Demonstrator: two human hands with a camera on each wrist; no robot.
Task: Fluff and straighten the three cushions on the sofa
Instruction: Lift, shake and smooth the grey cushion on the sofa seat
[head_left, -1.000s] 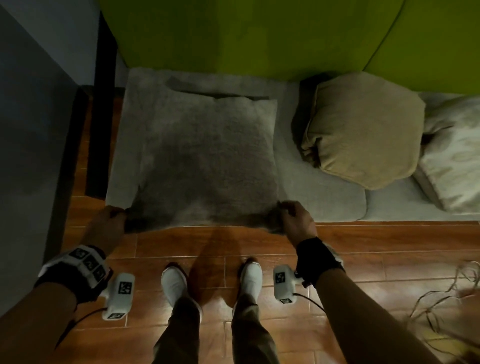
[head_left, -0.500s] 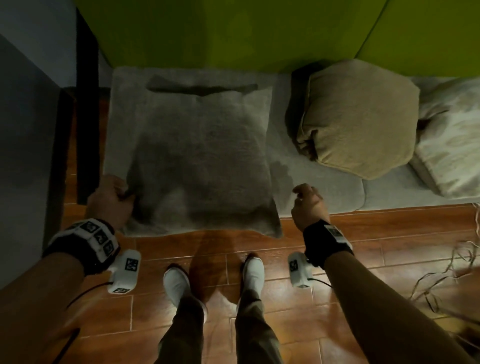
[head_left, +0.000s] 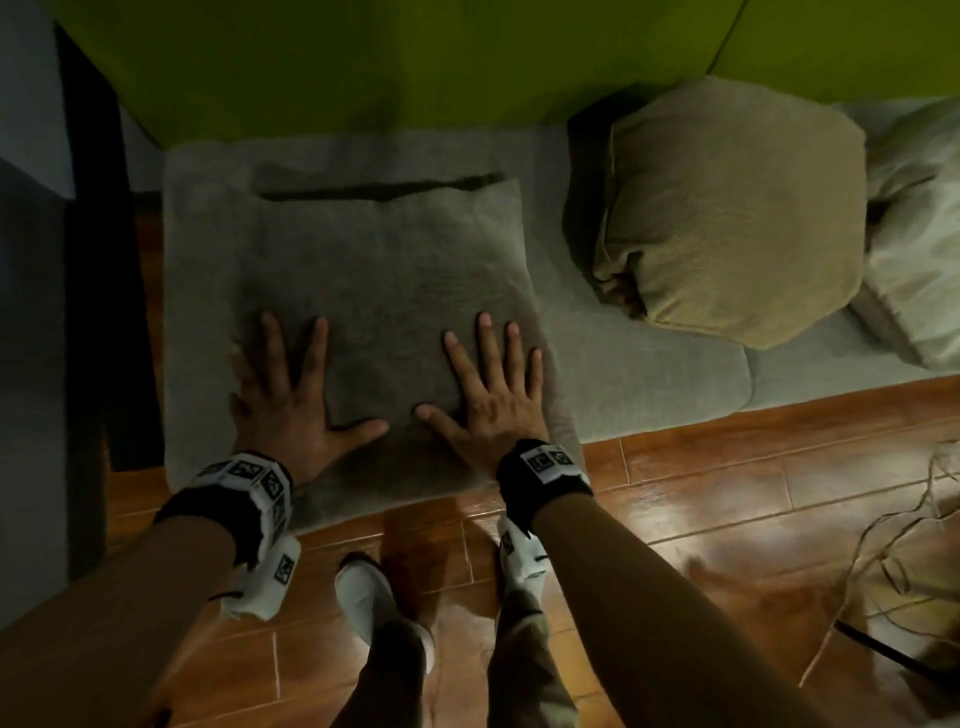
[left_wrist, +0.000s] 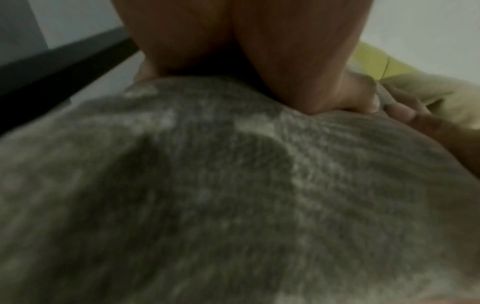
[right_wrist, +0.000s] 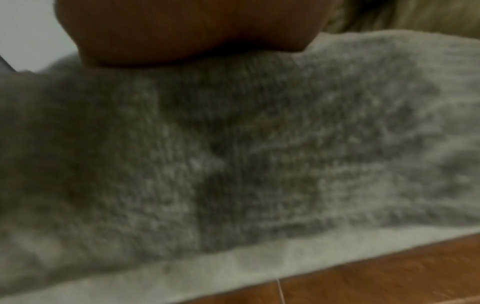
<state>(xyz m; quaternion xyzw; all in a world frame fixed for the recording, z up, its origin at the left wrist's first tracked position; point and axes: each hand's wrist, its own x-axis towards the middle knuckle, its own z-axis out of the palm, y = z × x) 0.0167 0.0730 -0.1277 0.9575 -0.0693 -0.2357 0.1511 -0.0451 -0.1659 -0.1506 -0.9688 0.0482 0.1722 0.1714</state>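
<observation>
A grey fuzzy cushion (head_left: 384, 270) lies flat on the left end of the sofa seat (head_left: 649, 384). My left hand (head_left: 293, 395) and right hand (head_left: 491, 387) both press palm-down on its near half, fingers spread and straight. Both wrist views show the heel of a palm sunk into the grey cushion (left_wrist: 233, 195) (right_wrist: 233, 154). A tan cushion (head_left: 727, 213) sits crumpled to the right, leaning toward the green backrest (head_left: 415, 62). A pale patterned cushion (head_left: 914, 249) lies at the far right, partly cut off by the frame edge.
Wooden floor (head_left: 727, 519) runs along the sofa's front, where my feet (head_left: 363, 587) stand. Loose cables (head_left: 893, 545) lie on the floor at the right. A dark post (head_left: 98, 260) and a grey wall (head_left: 31, 364) border the sofa's left end.
Both hands have let go of the grey cushion's near corners and moved onto its top, now pressing flat with spread fingers. The cushion lies further back on the seat.
</observation>
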